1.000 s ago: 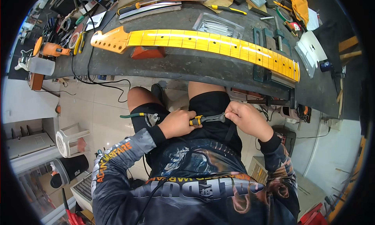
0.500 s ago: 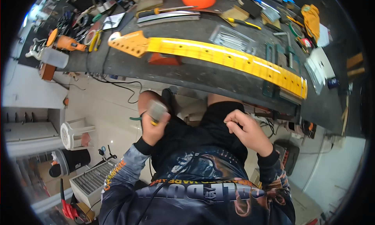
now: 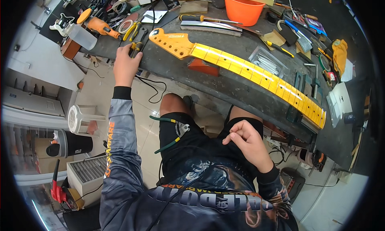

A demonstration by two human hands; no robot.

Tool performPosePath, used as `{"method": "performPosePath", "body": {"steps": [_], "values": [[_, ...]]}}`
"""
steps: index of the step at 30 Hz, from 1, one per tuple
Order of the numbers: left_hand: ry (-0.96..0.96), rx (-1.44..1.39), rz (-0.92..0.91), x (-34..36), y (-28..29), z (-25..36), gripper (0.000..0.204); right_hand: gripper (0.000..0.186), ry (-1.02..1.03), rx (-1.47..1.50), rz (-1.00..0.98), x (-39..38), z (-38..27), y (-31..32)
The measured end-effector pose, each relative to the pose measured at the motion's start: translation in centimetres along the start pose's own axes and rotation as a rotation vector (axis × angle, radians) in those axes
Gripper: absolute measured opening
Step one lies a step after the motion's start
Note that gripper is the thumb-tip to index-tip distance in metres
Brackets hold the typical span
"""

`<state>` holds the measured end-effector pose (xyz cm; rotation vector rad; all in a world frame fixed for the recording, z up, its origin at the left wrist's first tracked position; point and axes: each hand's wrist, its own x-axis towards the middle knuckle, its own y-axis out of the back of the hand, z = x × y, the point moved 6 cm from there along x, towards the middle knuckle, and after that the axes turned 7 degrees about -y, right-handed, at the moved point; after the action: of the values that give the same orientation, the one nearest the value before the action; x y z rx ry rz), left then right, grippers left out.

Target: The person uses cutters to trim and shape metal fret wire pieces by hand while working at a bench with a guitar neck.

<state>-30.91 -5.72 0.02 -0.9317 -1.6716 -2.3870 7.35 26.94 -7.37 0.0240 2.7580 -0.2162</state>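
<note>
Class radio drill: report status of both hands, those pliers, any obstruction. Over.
Left hand at black-and-yellow pliers on bench. Right hand clear of bench, fingers curled, grip unclear. Second, yellow-handled pliers close by, possibly crowding.

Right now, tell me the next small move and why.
Probably lift the left hand off the yellow-and-black pliers: they seem to rest on the bench, while green-handled pliers lie spread open on the left thigh with no hand on them.
</note>
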Motion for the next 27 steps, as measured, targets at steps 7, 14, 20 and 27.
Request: {"method": "performPosePath", "body": {"steps": [7, 14, 20, 27], "values": [[-0.361, -0.309, -0.181, -12.6, 1.7, 5.8, 0.067, 0.009, -0.072, 0.025, 0.029, 0.3, 1.5, -0.2], [-0.150, -0.316, -0.890, -28.7, -0.9, 7.6, 0.131, 0.011, -0.041, 0.157, -0.009, 2.1, 0.4, -0.5], [0.310, -0.961, -0.661, -30.7, -6.4, -1.7, 0.094, 0.011, -0.001, 0.245, -0.128, 3.4, -2.5, -2.4], [0.858, -1.252, -0.253, -31.9, -10.1, -8.0, 0.076, 0.013, -0.043, 0.451, -0.237, 3.2, -3.6, -3.5]]}}
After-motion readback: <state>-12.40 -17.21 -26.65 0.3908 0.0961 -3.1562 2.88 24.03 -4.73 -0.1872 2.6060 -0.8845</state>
